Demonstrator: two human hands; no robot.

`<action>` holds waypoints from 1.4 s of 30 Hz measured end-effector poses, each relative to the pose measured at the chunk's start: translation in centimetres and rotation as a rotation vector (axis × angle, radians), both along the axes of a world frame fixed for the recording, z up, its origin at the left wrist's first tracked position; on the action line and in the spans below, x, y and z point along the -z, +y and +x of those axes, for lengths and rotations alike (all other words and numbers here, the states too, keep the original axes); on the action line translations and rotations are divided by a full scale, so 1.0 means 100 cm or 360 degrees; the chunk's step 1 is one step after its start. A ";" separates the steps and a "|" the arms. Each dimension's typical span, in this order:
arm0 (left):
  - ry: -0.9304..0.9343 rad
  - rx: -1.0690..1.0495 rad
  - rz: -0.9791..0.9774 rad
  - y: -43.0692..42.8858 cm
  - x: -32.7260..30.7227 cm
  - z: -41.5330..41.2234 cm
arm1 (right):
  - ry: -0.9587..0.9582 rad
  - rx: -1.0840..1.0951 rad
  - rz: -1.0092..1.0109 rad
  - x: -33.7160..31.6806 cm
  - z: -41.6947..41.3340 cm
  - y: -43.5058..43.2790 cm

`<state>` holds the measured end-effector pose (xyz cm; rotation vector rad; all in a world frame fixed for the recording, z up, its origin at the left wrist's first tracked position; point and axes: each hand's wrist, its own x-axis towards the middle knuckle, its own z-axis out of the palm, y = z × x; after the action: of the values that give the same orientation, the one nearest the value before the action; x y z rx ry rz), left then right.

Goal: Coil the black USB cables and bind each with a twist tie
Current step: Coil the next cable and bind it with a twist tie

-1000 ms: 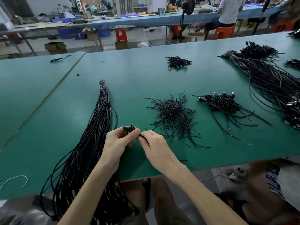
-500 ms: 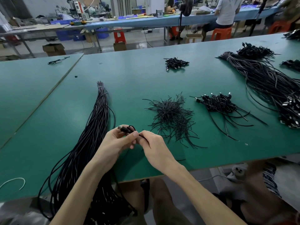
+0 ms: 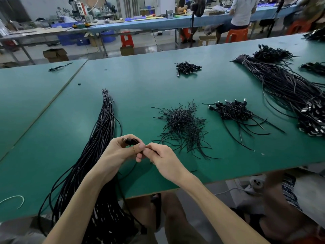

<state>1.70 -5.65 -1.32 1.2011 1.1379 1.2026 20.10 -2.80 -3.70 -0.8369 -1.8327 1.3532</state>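
Note:
My left hand (image 3: 117, 152) grips a small coiled black USB cable (image 3: 131, 141) just above the green table (image 3: 140, 88). My right hand (image 3: 162, 159) meets it at the fingertips and pinches a thin black twist tie at the coil; most of the tie is hidden by the fingers. A long bundle of uncoiled black cables (image 3: 103, 131) lies to the left and hangs over the near edge. A loose pile of black twist ties (image 3: 182, 125) lies just right of my hands. Coiled, tied cables (image 3: 232, 111) are heaped further right.
A big bundle of cables (image 3: 284, 87) fills the right side. Another small heap of coiled cables (image 3: 187, 67) sits mid-table at the back. A white cable end (image 3: 14, 199) lies near the front left. A seated person (image 3: 242, 13) works at the far bench.
The hands have stayed together over the table's near edge; the fingers have shifted slightly on the coil and the tie. The camera view has tilted a little.

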 end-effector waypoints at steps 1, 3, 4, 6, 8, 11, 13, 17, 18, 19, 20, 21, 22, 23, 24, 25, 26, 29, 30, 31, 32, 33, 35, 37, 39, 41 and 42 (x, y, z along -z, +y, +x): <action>0.0010 0.0012 -0.0002 0.000 -0.001 0.000 | 0.0006 0.0015 -0.0002 0.001 0.000 0.000; 0.0033 0.0028 -0.0037 0.000 -0.004 -0.001 | 0.0004 0.0021 0.0013 0.001 -0.001 0.000; 0.0041 0.0031 -0.0074 0.000 -0.006 -0.001 | -0.0007 0.0028 0.0025 0.001 -0.001 0.000; 0.0077 0.0056 -0.0174 0.000 -0.012 -0.003 | -0.0043 0.0049 0.0068 0.000 0.000 -0.001; 0.0203 0.0110 -0.0289 0.002 -0.022 -0.006 | -0.0085 0.0071 0.0114 -0.001 0.000 -0.002; 0.0865 0.0048 -0.0318 0.012 -0.044 -0.006 | -0.0143 0.0112 0.0145 -0.001 -0.001 -0.001; 0.1486 -0.0141 -0.0172 0.022 -0.058 0.001 | -0.0138 0.0120 0.0124 0.001 0.000 -0.001; 0.1815 -0.0315 0.0086 0.038 -0.075 0.044 | -0.0174 0.0120 0.0106 0.001 -0.003 -0.001; 0.1919 -0.0328 0.0147 0.043 -0.075 0.056 | -0.0224 0.0131 0.0099 0.001 -0.004 0.000; 0.1992 -0.0325 0.0183 0.049 -0.072 0.068 | -0.0260 0.0139 0.0082 0.001 -0.004 0.001; 0.2022 -0.0301 0.0167 0.055 -0.068 0.079 | -0.0278 0.0138 0.0054 0.002 -0.004 0.002; 0.2053 -0.0257 0.0105 0.061 -0.063 0.088 | -0.0289 0.0127 0.0021 0.002 -0.004 0.003; 0.2111 -0.0209 0.0034 0.067 -0.057 0.097 | -0.0314 0.0121 0.0006 0.003 -0.004 0.003; 0.2179 -0.0180 -0.0020 0.073 -0.050 0.104 | -0.0359 0.0127 0.0011 0.005 -0.006 0.004; 0.2225 -0.0170 -0.0054 0.079 -0.044 0.110 | -0.0423 0.0132 0.0028 0.006 -0.007 0.005; 0.2234 -0.0164 -0.0083 0.084 -0.039 0.115 | -0.0495 0.0132 0.0048 0.007 -0.008 0.006; 0.2221 -0.0155 -0.0107 0.088 -0.035 0.117 | -0.0552 0.0123 0.0057 0.007 -0.009 0.007; 0.2154 -0.0120 -0.0149 0.098 -0.035 0.120 | -0.0522 0.0136 0.0031 0.006 -0.007 0.010; 0.2117 -0.0121 -0.0146 0.099 -0.036 0.118 | -0.0481 0.0153 0.0040 0.006 -0.005 0.010; 0.2061 -0.0141 -0.0153 0.100 -0.036 0.116 | -0.0437 0.0163 0.0056 0.006 -0.003 0.010; 0.2003 -0.0169 -0.0167 0.099 -0.036 0.113 | -0.0393 0.0168 0.0077 0.007 -0.003 0.009; 0.1951 -0.0197 -0.0180 0.098 -0.035 0.111 | -0.0353 0.0173 0.0095 0.007 -0.003 0.008; 0.1869 -0.0257 -0.0199 0.095 -0.033 0.106 | -0.0303 0.0165 0.0104 0.008 -0.005 0.007; 0.1790 -0.0290 -0.0233 0.092 -0.032 0.101 | -0.0242 0.0150 0.0077 0.010 -0.005 0.007; 0.1722 -0.0293 -0.0290 0.089 -0.033 0.097 | -0.0139 0.0152 0.0050 0.009 -0.005 0.006; 0.1669 -0.0314 -0.0308 0.087 -0.032 0.093 | -0.0067 0.0163 0.0036 0.008 -0.005 0.005; 0.1639 -0.0327 -0.0299 0.085 -0.031 0.091 | -0.0055 0.0158 0.0043 0.008 -0.005 0.004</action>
<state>10.75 2.87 1.76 1.6247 2.1075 0.5410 19.59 -2.37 -4.49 -0.9296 -1.8071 1.2566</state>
